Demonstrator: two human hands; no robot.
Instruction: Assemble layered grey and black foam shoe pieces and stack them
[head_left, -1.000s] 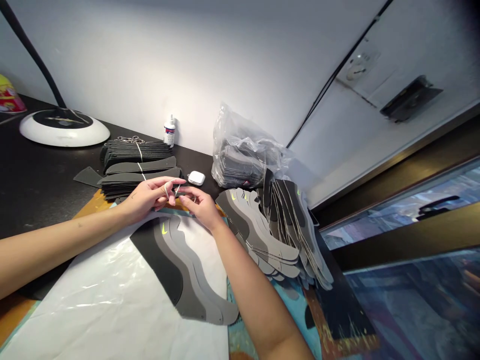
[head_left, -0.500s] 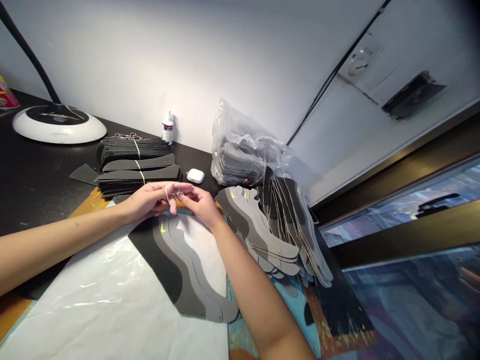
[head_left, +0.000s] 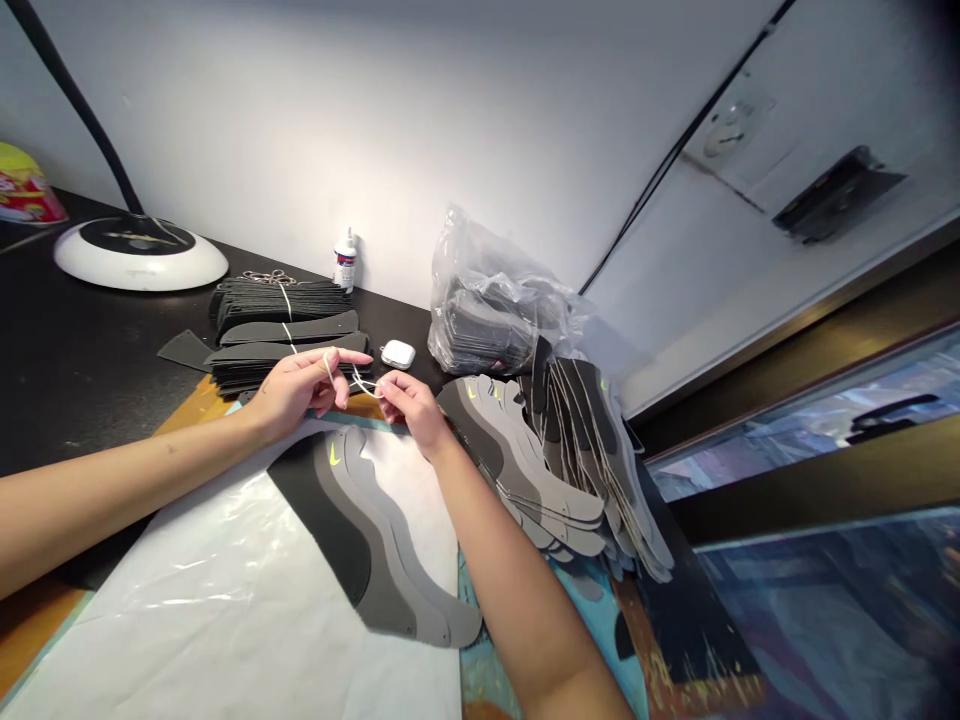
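A white elastic band (head_left: 363, 381) stretches between my two hands above the far edge of the white sheet. It loops around my left hand (head_left: 296, 393), whose index finger points right while the other fingers curl in. My right hand (head_left: 412, 408) pinches the band's other end between thumb and fingers. Below them, a small overlapping stack of grey and black shoe upper pieces (head_left: 382, 565) with a yellow-green swoosh lies on the white sheet (head_left: 225, 600). Behind my left hand lie bundles of dark cut pieces (head_left: 289, 345), bound with white bands.
Fanned grey shoe pieces (head_left: 517, 460) lie to the right, beside more standing on edge (head_left: 600, 440). A clear plastic bag (head_left: 495, 300) of dark pieces leans against the wall. Further left are a white case (head_left: 397, 354), a small bottle (head_left: 344, 265) and a lamp base (head_left: 135, 265).
My right hand has drawn away from my left, pulling the white band out between them. The whole view has shifted slightly; the shoe pieces on the sheet stay put.
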